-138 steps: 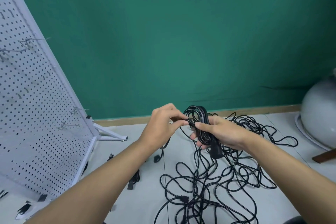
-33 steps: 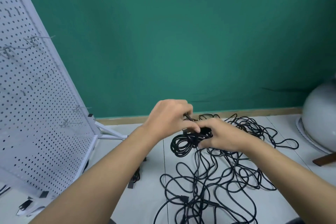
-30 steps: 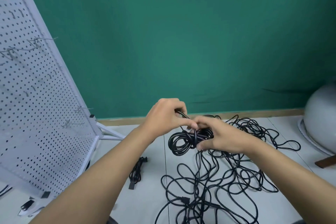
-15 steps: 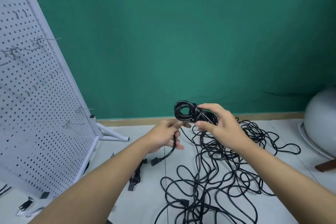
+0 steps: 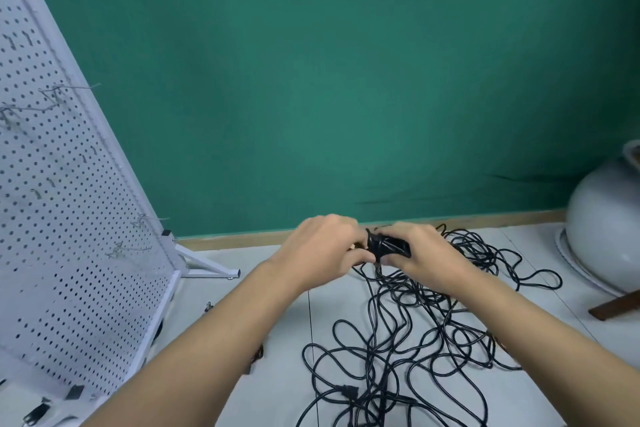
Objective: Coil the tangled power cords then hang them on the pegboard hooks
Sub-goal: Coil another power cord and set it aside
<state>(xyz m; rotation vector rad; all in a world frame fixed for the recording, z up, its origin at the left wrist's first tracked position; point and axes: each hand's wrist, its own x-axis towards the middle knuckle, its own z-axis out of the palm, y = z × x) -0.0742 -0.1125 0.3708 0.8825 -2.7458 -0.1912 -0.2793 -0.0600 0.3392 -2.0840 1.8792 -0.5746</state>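
Cord bundle (image 5: pixel 389 247) half inside right hand (image 5: pixel 427 255)

Wall (image 5: pixel 346 80), far: plain teal green.
Pegboard (image 5: pixel 69 218), left: white, with a regular grid of small dark holes.
Hooks (image 5: pixel 69 90): silver-grey.
Skirting (image 5: pixel 242 241), far: tan.
Floor (image 5: pixel 277 374): pale grey-white with thin dark seams.
Power cords (image 5: pixel 415 340), near right: black.
Cord bundle (image 5: pixel 388 246), centre: black.
Round vessel (image 5: pixel 606 236), right: pale grey.
Wooden piece (image 5: pixel 616 307), right: dark brown.
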